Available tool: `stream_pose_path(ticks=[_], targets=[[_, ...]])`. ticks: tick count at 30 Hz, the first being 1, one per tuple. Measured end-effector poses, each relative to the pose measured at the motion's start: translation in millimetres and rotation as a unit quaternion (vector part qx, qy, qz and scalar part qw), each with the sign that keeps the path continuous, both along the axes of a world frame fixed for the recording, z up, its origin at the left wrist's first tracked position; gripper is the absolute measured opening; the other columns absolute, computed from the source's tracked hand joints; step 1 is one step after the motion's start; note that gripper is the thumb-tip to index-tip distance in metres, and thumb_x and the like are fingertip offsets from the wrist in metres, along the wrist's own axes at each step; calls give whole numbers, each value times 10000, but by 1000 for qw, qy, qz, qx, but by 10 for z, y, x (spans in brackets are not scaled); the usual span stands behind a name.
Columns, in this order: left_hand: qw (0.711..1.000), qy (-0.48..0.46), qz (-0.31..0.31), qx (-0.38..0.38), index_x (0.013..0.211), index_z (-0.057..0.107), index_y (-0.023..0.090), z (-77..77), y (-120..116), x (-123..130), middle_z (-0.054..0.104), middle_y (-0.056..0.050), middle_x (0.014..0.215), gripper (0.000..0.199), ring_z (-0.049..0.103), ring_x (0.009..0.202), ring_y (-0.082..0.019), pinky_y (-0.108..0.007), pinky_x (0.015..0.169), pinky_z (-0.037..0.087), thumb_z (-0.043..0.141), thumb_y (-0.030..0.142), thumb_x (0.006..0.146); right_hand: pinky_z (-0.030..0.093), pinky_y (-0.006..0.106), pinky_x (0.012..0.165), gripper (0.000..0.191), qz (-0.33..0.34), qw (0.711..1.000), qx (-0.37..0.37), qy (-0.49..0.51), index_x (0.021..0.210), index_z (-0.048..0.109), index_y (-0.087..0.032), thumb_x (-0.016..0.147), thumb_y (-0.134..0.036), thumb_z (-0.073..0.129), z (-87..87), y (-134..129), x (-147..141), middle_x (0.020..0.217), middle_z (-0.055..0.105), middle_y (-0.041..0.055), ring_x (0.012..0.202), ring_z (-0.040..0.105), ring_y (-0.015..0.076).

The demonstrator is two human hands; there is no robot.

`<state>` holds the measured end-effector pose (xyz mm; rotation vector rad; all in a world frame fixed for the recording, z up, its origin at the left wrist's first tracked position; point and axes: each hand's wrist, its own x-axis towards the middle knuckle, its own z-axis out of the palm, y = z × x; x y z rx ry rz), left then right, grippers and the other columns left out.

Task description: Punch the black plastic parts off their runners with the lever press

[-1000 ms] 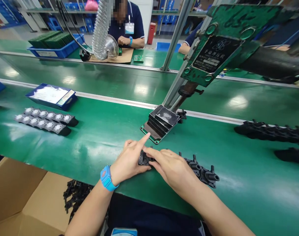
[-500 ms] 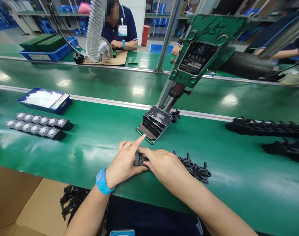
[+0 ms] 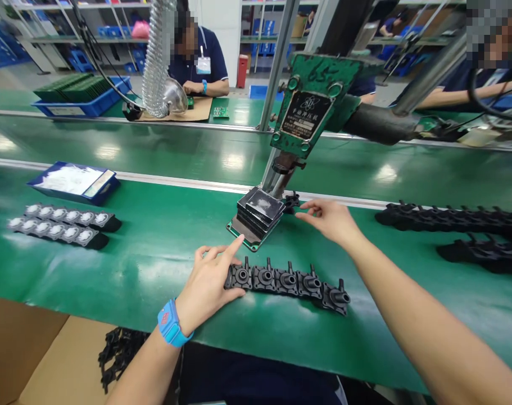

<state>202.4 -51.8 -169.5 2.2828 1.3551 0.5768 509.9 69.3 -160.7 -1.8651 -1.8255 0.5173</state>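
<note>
A row of several black plastic parts (image 3: 287, 281) lies on the green table near its front edge. My left hand (image 3: 211, 281) grips the left end of this row, thumb below and fingers above, index finger stretched toward the press base. To the right of the press, my right hand (image 3: 327, 219) reaches out with thumb and fingers apart and nothing between them. Just beyond its fingertips, black parts (image 3: 291, 201) sit behind the stacked metal blocks (image 3: 262, 211) on the press base. The green press head (image 3: 308, 107) hangs above.
Two rows of parts with white discs (image 3: 62, 224) lie at the left, below a blue tray (image 3: 99, 194). More black rows (image 3: 470, 222) stretch along the right. A cardboard box (image 3: 49, 360) with black parts is at lower left. People sit across the line.
My right hand has left the row and moved up and right to beside the press. My left hand stays at the row's left end. The view has shifted slightly.
</note>
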Motion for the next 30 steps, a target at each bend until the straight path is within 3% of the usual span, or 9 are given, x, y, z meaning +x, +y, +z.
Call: stream_pose_path(ticks=[4,8,12,17,19,22,26,30], targets=[[1000,-25,9,-14,1549,60,318,-54,-34,-208,597,-106,1343,1174,511,1259,-315,-489,1018,363,863,338,693,413,283,596,291,-17,999,-2,28,871,710,-145,675,-349,779,-449,322,83,683,657,29,592,558,143],[996,-67,24,-55,1547,69,351,-126,-61,-424,579,-79,1369,1027,559,1216,-267,-453,998,439,771,342,798,456,299,594,308,-20,995,12,95,816,686,-159,701,-438,747,-571,336,96,736,672,60,637,587,165],[992,-91,19,-81,1544,116,339,-195,-51,-494,634,-63,1296,959,621,1115,-249,-441,967,488,742,343,818,513,310,572,351,-7,983,25,180,898,647,-190,764,-514,670,-406,122,157,808,685,79,693,635,190],[989,-111,4,-96,1536,153,340,-254,-23,-487,669,-41,1235,927,653,1008,-220,-389,863,538,733,287,814,546,311,691,325,10,966,101,237,977,662,-219,761,-459,700,150,-488,-84,922,674,54,807,636,176],[987,-123,2,-104,1536,155,333,-268,-16,-490,670,-45,1227,923,654,979,-209,-351,796,548,728,281,815,544,282,713,250,57,965,107,233,950,684,-229,773,-404,710,384,-750,-329,904,675,32,801,635,154],[982,-149,-6,-115,1541,136,321,-281,-8,-496,678,-49,1202,949,655,972,-200,-332,785,545,735,279,807,543,230,754,84,198,954,132,184,918,691,-243,850,-253,643,591,-1026,-755,934,690,12,846,658,125],[978,-173,-9,-119,1553,75,324,-281,-8,-492,681,-38,1178,1025,662,982,-199,-329,831,536,755,253,789,540,223,823,143,338,920,183,72,983,659,-223,909,-153,559,536,-1139,-1225,986,715,4,913,677,117],[973,-201,-12,-113,1560,21,319,-274,-17,-479,687,-23,1145,1070,670,972,-199,-334,879,526,754,226,786,539,280,717,259,376,902,210,-30,1172,533,-199,921,-138,528,342,-1136,-1485,969,717,22,823,677,152]])
